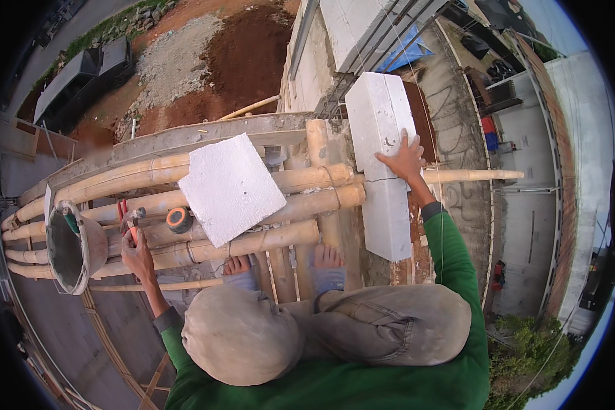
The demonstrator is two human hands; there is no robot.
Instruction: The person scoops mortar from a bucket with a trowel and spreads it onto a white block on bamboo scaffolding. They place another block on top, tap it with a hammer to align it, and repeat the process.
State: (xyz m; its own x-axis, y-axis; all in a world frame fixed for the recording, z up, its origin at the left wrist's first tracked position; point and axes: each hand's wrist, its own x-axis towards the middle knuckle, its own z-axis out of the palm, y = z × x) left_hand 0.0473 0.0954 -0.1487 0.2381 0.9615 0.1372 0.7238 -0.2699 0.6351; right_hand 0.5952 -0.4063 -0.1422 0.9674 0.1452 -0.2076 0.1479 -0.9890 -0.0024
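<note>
My left hand (138,257) grips a small hammer by its orange handle, with the metal hammer head (136,213) above the fingers, over the bamboo poles. Beside it a pair of red handles (121,207) shows, the rest hidden. A round orange-and-black tape measure (179,220) rests on the poles to the right of that hand. Fingers spread, my right hand (404,159) lies on the upper white lightweight block (376,113), near its joint with the lower white block (387,219). Between my hands, a cut white block piece (232,190) sits flat across the bamboo.
Several bamboo poles (266,240) form the platform under my bare feet (326,256). A mortar-stained bucket (82,249) with a green-handled tool stands at the left. Beyond are a ledge (164,147), a drop to red soil (249,61) and a parked dark vehicle (82,78). A thin string runs near my right arm.
</note>
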